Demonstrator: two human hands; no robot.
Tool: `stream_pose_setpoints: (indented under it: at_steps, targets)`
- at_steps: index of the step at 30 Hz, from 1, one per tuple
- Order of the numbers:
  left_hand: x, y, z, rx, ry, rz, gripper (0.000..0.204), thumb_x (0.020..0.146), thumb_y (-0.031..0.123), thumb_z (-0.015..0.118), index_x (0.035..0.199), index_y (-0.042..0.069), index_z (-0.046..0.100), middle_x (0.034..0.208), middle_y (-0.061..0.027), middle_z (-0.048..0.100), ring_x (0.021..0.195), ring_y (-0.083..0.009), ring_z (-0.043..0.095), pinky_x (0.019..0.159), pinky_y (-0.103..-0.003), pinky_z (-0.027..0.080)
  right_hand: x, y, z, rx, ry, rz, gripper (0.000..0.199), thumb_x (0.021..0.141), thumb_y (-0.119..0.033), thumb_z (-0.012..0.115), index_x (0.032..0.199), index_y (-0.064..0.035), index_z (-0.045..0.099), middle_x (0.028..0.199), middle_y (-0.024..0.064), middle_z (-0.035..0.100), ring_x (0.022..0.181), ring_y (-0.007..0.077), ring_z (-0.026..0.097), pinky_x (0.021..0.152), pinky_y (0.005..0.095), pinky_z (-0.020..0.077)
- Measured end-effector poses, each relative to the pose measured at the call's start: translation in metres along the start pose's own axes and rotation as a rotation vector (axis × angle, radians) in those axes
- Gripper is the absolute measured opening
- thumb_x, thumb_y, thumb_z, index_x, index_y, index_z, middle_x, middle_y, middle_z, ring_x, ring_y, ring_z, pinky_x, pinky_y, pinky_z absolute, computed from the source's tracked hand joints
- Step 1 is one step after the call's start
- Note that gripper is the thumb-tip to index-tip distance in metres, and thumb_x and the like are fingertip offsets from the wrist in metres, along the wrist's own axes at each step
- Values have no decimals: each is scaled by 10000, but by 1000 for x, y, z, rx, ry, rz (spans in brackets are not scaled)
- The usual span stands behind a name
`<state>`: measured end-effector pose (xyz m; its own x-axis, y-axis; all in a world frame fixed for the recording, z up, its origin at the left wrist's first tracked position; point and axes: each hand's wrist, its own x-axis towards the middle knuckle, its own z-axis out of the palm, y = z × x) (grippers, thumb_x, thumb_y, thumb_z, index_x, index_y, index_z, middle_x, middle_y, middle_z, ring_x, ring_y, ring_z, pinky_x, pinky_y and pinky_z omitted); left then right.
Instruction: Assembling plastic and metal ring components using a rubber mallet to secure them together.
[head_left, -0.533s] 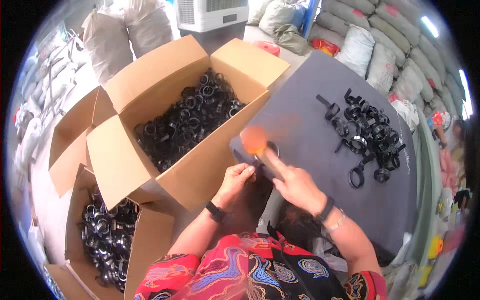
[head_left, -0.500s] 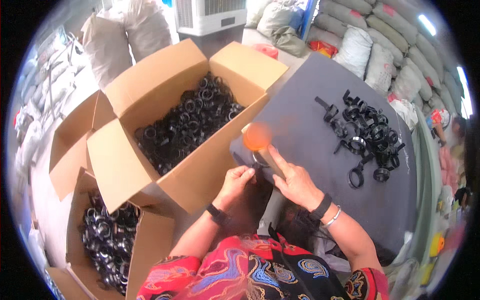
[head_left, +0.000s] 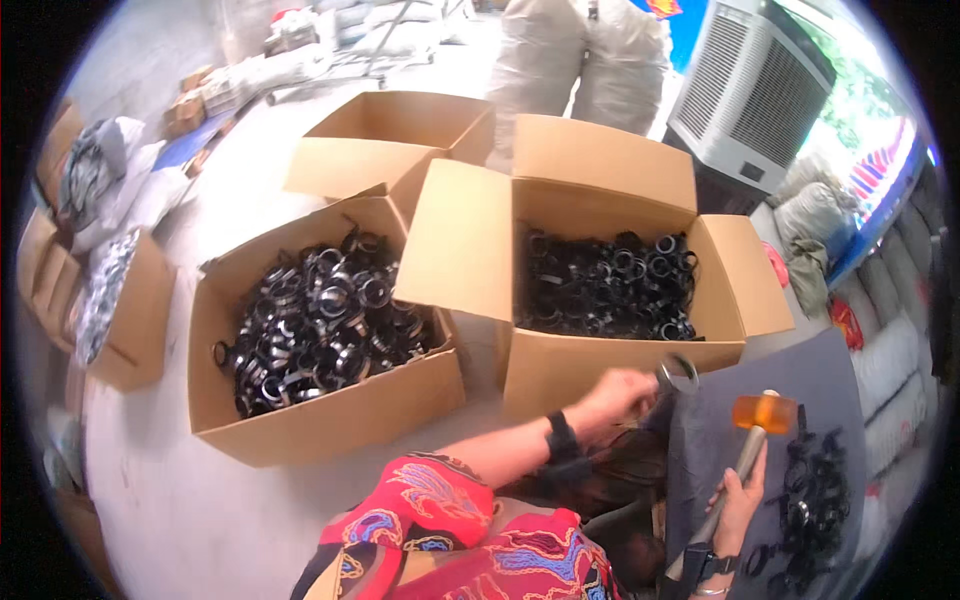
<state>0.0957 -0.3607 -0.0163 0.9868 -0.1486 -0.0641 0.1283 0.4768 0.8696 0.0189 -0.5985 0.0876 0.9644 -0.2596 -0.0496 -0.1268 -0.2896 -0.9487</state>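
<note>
Change over the last half second: the view has swung left, and the hands have parted. Earlier the mallet's head was over a black ring at the edge of the table, close to the left hand; now the left hand (head_left: 618, 397) has a black ring (head_left: 693, 373) up off the table (head_left: 712, 435), right of centre in the frame, near the front wall of the right-hand carton (head_left: 620, 375). The mallet (head_left: 764, 414) is away to the lower right. I read this as a pause in the mallet work, with the ring being handled on its own (whether it is the same ring, I can't tell).

Left hand: pinching the ring by its left side, fingers blurred. Right hand (head_left: 738, 505): curled round the mallet's handle, not spread.

Ring: its loop points right, away from the fingers, opening turned partly to the camera; the outline is a slight oval, longer from upper left to lower right. Any tab is hidden in the grip. Mallet: handle slants from lower centre-right up to the orange head, which lies crosswise, nearly level. More black rings (head_left: 820, 480) are heaped on the table, lower right.
</note>
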Motion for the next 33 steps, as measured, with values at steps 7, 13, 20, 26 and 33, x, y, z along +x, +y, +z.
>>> stream_pose_setpoints:
  at_steps: [7, 13, 20, 26, 33]
  targets:
    - [-72, 141, -261, -218, 979, 834, 256, 957, 305, 492, 850, 86, 570, 772, 4, 561, 721, -124, 532, 627, -290, 444, -3, 32, -31, -81, 81, -229, 685, 845, -47, 554, 1472, -156, 301, 826, 52, 520, 527, 118, 457, 464, 264, 402]
    - [-95, 133, -299, -389, 1085, 606, 324, 924, 284, 556, 1174, 81, 528, 966, -61, 616, 750, -180, 612, 605, -288, 485, -30, 33, -55, -66, 150, -257, 693, 847, -32, 578, 1475, -88, 290, 850, 71, 575, 609, 151, 513, 548, 290, 444]
    - [32, 65, -97, -54, 368, 296, 247, 914, 156, 578, 1131, 39, 566, 919, -111, 665, 792, -191, 654, 713, -300, 526, -57, 55, -94, 93, 774, -15, 490, 838, -49, 580, 1310, -73, 450, 720, 6, 480, 515, 101, 450, 449, 259, 410]
    - [51, 51, 17, 296, -47, 284, 179, 887, 52, 568, 1038, -10, 642, 865, -63, 659, 787, -133, 630, 733, -259, 511, -81, 85, -100, 299, 783, -137, 428, 844, -62, 575, 1251, -48, 445, 699, 15, 487, 466, 109, 477, 410, 269, 435]
    - [33, -2, 230, 767, -769, 661, 143, 814, 33, 633, 947, -10, 658, 842, -110, 648, 773, -182, 628, 696, -282, 493, -114, 130, -151, 557, 885, -146, 454, 846, -59, 571, 1271, -44, 412, 698, 25, 506, 493, 120, 512, 421, 277, 457]
